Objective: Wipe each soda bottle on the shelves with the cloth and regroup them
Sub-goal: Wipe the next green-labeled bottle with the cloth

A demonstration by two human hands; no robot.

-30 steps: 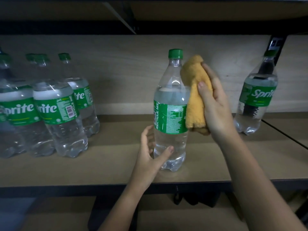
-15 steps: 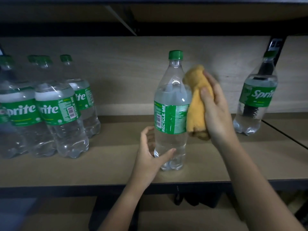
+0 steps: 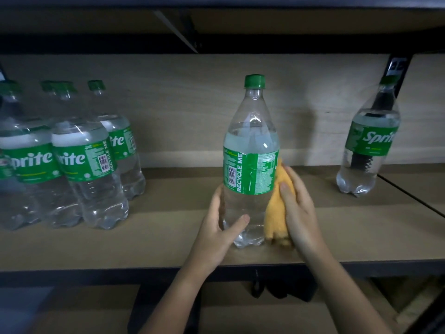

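Down the bottle's (image 3: pixel 250 150) right side the cloth (image 3: pixel 277 213) has slid, from shoulder to lower body. Upright, the bottle stands mid-shelf near the shelf's (image 3: pixel 154 239) front edge, between both hands. Left hand (image 3: pixel 218 233) cups its base, thumb across the front; right hand (image 3: pixel 299 208) presses the bunched cloth against it, fingers curled round the cloth. Grouped bottles (image 3: pixel 72 160) stand at the left end.

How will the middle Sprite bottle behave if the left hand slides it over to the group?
Likely heavy for its size: the middle Sprite bottle is filled to the shoulder. Tall and narrow, so a push near the green cap could tip it; the left hand grips low, which probably helps. The smooth plastic should slide on the shelf.
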